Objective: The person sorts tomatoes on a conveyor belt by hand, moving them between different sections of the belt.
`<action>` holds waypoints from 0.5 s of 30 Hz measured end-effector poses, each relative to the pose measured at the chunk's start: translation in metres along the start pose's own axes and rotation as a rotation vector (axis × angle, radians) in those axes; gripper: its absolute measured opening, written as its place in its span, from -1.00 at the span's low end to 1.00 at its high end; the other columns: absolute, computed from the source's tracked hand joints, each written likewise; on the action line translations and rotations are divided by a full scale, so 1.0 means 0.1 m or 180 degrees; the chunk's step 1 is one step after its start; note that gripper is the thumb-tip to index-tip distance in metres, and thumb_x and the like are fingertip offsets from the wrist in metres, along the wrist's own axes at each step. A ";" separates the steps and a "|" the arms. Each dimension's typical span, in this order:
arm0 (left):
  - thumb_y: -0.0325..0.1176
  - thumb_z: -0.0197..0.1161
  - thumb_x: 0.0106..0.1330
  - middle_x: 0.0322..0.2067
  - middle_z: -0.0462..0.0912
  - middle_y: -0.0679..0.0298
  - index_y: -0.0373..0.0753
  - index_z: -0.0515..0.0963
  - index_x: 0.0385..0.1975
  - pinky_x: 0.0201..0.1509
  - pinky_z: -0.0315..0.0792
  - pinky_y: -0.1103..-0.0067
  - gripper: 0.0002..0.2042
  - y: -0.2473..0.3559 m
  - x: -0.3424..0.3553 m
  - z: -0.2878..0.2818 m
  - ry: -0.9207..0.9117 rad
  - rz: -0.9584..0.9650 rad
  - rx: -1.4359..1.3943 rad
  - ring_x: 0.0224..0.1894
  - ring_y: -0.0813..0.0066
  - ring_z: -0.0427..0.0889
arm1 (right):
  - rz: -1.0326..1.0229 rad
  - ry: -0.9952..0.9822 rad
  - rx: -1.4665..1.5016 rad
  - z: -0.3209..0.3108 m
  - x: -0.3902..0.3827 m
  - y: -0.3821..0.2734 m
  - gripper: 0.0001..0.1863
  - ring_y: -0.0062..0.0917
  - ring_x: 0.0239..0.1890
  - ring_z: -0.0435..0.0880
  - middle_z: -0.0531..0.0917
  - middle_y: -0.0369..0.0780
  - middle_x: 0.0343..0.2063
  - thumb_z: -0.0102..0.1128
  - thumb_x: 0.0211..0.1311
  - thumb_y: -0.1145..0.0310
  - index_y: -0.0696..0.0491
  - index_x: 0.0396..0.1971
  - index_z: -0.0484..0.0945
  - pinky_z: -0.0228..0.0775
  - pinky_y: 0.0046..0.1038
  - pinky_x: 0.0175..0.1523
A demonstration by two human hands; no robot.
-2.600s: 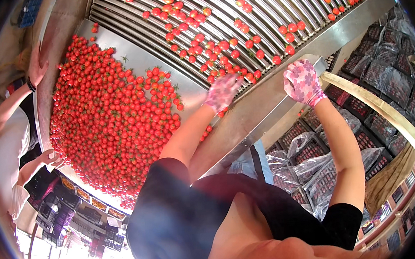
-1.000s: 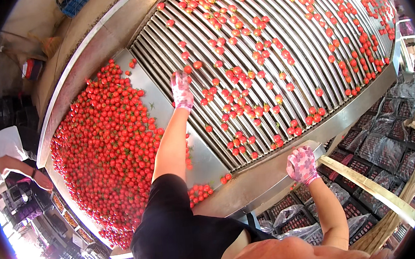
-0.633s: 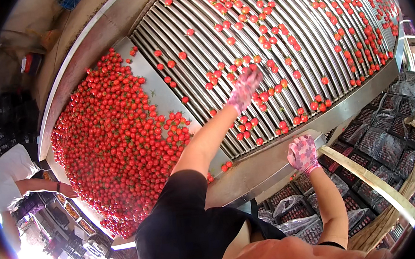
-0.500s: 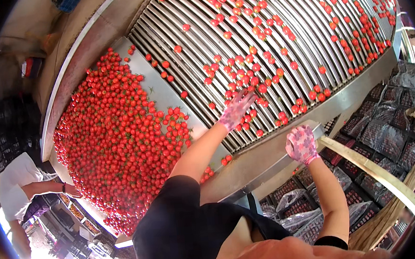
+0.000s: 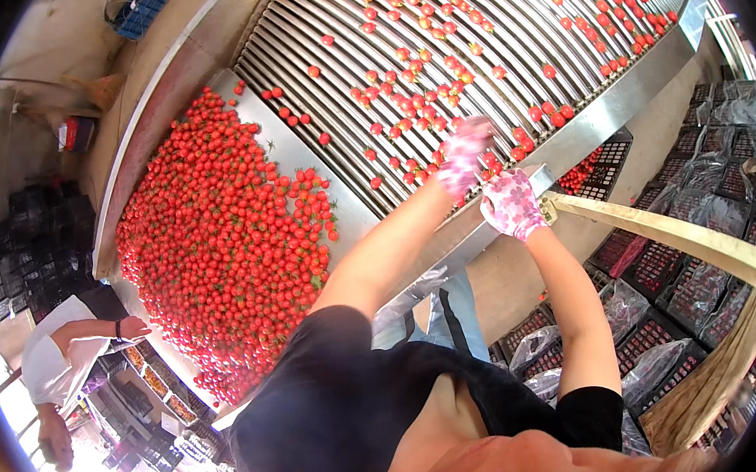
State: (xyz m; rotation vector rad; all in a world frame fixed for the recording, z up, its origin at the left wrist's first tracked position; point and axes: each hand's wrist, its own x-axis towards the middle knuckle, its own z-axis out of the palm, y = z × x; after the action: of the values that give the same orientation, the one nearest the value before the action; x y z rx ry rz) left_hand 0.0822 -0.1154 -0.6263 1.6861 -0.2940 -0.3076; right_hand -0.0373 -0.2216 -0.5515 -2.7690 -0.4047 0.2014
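My left hand [image 5: 465, 154], in a pink floral glove and blurred by motion, is over the near side of the steel rollers [image 5: 363, 51] among scattered red cherry tomatoes [image 5: 421, 99]; whether it holds any I cannot tell. My right hand [image 5: 509, 201], gloved alike, has its fingers curled on the end of the steel rim [image 5: 540, 179] beside a pale curved bar [image 5: 662, 231]. Left of the rollers a smooth steel strip [image 5: 350, 216] borders a large heap of tomatoes [image 5: 210, 240].
A co-worker [image 5: 69, 367] in white stands at the left. Stacked dark crates [image 5: 28, 250] lie behind them, a blue crate [image 5: 138, 11] at the top left. Plastic-covered crates of produce [image 5: 676, 186] fill the floor at right; a crate with loose tomatoes [image 5: 590, 166] sits below the rim.
Since half a second ago my left hand has moved up and right, and my right hand up and left in the picture. The view has shifted, showing more floor under the rim.
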 end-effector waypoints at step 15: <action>-0.36 0.35 0.24 0.07 0.58 0.00 -0.28 0.37 0.25 0.17 0.51 0.47 -0.44 -0.07 -1.16 -1.40 0.1134 -0.1590 0.0978 0.04 0.25 0.60 | -0.0205 -0.0064 -0.0199 0.08 0.06 -0.14 -0.78 -0.29 -0.23 0.62 0.66 -0.18 -0.48 0.14 0.06 0.20 0.02 -0.56 0.63 0.36 -0.15 0.02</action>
State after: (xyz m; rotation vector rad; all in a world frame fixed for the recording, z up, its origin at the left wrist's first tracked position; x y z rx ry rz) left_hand 0.0262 0.0571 -0.6110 2.0687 0.3700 -0.3321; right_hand -0.0363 -0.2046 -0.5544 -2.8122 -0.5128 0.2044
